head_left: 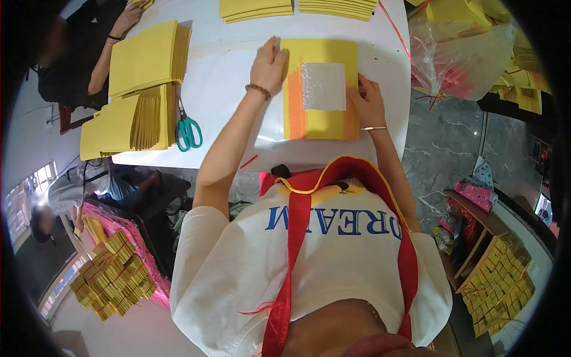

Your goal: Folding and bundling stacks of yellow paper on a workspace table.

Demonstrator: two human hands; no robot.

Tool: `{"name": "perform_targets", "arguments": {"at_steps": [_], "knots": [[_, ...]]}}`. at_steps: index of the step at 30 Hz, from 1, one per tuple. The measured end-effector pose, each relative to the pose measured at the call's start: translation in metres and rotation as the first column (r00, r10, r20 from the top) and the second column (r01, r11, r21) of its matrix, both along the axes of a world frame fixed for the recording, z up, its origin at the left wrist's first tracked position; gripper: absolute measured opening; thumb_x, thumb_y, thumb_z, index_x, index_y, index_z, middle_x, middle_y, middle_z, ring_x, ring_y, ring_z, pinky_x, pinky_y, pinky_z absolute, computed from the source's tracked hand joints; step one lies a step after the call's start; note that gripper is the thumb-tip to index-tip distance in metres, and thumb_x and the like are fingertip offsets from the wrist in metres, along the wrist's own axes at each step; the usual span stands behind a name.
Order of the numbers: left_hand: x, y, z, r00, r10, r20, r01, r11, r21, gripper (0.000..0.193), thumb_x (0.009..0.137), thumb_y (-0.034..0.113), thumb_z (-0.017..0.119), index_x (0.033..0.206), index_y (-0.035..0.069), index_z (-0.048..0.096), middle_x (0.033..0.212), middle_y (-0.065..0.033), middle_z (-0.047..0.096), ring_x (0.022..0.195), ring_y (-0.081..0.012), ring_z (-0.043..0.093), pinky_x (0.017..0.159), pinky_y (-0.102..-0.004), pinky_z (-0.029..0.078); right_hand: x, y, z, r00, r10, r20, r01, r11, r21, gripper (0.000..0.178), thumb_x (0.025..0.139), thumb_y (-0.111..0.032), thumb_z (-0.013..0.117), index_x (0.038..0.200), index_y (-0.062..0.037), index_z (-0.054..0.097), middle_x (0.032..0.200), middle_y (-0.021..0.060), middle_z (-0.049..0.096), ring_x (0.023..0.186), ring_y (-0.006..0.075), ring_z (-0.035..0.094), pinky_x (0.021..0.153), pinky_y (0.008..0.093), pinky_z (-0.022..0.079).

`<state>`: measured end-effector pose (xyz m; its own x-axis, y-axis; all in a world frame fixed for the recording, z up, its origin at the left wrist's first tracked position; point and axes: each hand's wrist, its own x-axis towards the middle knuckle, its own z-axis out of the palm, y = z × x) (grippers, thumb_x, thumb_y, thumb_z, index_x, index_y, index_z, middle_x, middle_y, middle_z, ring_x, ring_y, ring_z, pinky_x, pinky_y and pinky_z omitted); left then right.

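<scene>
In front of me on the white table lies a stack of yellow paper (326,126), its top sheet bearing an orange band and a silver foil square (324,87). My left hand (267,66) presses along the stack's left edge, fingers close together and pointing away from me. At the right edge my right hand (369,104) holds the stack with bent fingers, the thumb near the foil; part of its grip is hidden. Between them the two hands brace the stack from both sides. Teal-handled scissors (189,132) lie left of my left forearm, against other yellow paper.
Yellow paper stacks (143,59) cover the table's left side, and more (256,9) lie at its far edge. A clear plastic bag (464,59) sits beyond the right edge. One person (101,65) works at the far left; another (89,184) sits nearer, beside bundled yellow paper (113,276).
</scene>
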<state>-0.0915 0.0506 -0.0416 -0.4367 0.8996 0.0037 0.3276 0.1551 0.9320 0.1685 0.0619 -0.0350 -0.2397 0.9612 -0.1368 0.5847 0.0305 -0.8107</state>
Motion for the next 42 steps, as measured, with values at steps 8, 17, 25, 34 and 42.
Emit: {"name": "perform_targets", "arguments": {"at_steps": [8,17,25,34,42], "knots": [[0.000,0.035,0.008,0.948,-0.158,-0.276,0.186,0.980,0.077,0.039,0.086,0.029,0.049,0.107,-0.001,0.059,0.102,-0.0209,0.060,0.096,-0.0336,0.055,0.085,-0.0363,0.042,0.027,-0.033,0.001,0.927,-0.057,-0.371,-0.020,0.979,-0.202,0.053,0.080,-0.015,0.060,0.128,-0.0018,0.042,0.118,0.0141,0.043,0.093,0.0188,0.052,0.081,0.0301,0.046],[0.028,-0.055,0.021,0.889,0.055,0.455,-0.091,0.994,0.059,0.057,0.092,0.031,0.044,0.135,-0.003,0.027,0.127,-0.0146,0.045,0.110,-0.0197,0.046,0.092,-0.0304,0.037,0.028,-0.054,0.015,0.957,-0.047,-0.285,0.002,0.988,-0.157,0.053,0.085,-0.014,0.057,0.131,0.0014,0.036,0.126,0.0154,0.040,0.109,0.0218,0.048,0.090,0.0296,0.042],[0.070,-0.101,0.005,0.798,-0.100,0.594,-0.100,0.950,0.295,0.066,0.095,0.042,0.031,0.141,0.003,0.004,0.143,-0.0176,0.018,0.134,-0.0271,0.017,0.110,-0.0387,0.013,0.005,-0.077,0.018,0.884,-0.143,-0.445,0.040,0.972,-0.232,0.054,0.091,-0.021,0.048,0.134,0.0050,0.027,0.137,0.0154,0.032,0.126,0.0225,0.032,0.104,0.0337,0.026],[0.056,-0.116,0.050,0.646,-0.406,-0.646,0.610,0.783,0.117,0.037,0.067,0.020,0.072,0.099,0.010,0.059,0.102,-0.0069,0.053,0.102,-0.0265,0.046,0.082,-0.0377,0.038,0.032,-0.059,0.019,0.964,0.140,-0.227,-0.091,0.973,0.214,0.028,0.086,-0.012,0.051,0.112,-0.0053,0.057,0.111,0.0125,0.056,0.113,0.0252,0.047,0.093,0.0314,0.036],[0.054,-0.116,0.046,0.481,-0.501,-0.720,0.701,0.712,-0.027,0.031,0.071,0.020,0.067,0.099,0.011,0.059,0.105,-0.0051,0.053,0.099,-0.0241,0.049,0.078,-0.0351,0.039,0.038,-0.051,0.001,0.946,0.142,-0.293,-0.116,0.988,0.105,0.020,0.083,-0.007,0.054,0.101,-0.0033,0.063,0.089,0.0105,0.064,0.078,0.0205,0.059,0.072,0.0293,0.045]]}}
